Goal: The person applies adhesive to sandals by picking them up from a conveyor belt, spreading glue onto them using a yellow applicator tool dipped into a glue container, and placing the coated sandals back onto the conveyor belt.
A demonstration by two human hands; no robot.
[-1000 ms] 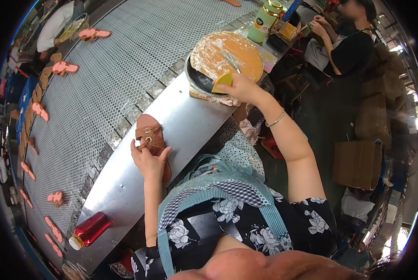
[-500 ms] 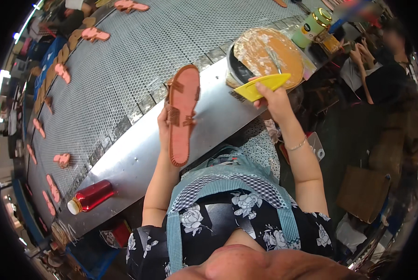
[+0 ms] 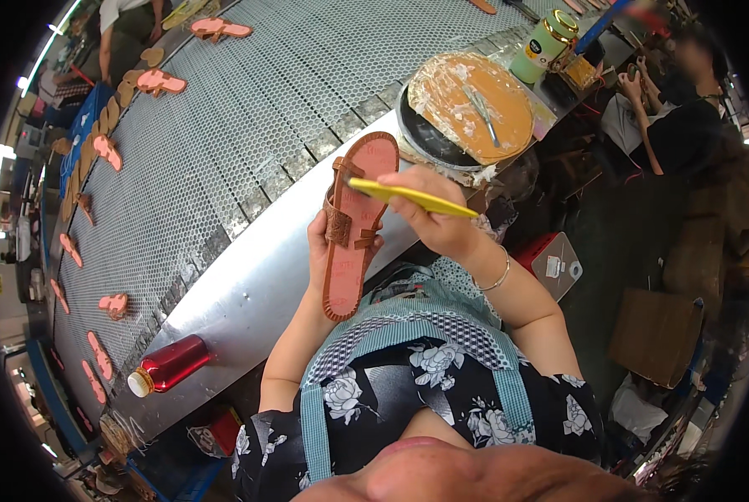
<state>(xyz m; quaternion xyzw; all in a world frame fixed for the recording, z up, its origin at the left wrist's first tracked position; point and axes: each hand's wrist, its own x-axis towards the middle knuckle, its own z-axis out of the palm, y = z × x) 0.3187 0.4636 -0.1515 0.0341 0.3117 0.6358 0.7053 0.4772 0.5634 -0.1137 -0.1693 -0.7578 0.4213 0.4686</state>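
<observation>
A brown sandal [image 3: 347, 280] with a pink insole is held upright in front of me, toe end up. My left hand [image 3: 317, 247] grips it around the middle from beneath, fingertips showing at its right edge. In my right hand [image 3: 446, 233] is a flat, pointed yellow plastic scraper [image 3: 450, 206], seen nearly edge-on. Its tip reaches over the upper part of the insole beside the strap; whether it touches cannot be made out. Beyond my right hand stands a black tub [image 3: 425, 134] topped by an orange disc [image 3: 437, 88] smeared with whitish residue, with a thin metal tool [image 3: 481, 113] lying on it.
A grey mesh conveyor [image 3: 249, 109] carries several pink-soled sandals [image 3: 163, 81]. Along its near side runs a metal ledge [image 3: 249, 284] with a red bottle [image 3: 174, 363]. A green flask [image 3: 543, 48] stands past the tub. Another person [image 3: 684, 117] sits at the right, near a cardboard box [image 3: 656, 335].
My right hand has brought the scraper leftward and down from beside the tub to over the sandal. The sandal has shifted slightly right and down in the picture.
</observation>
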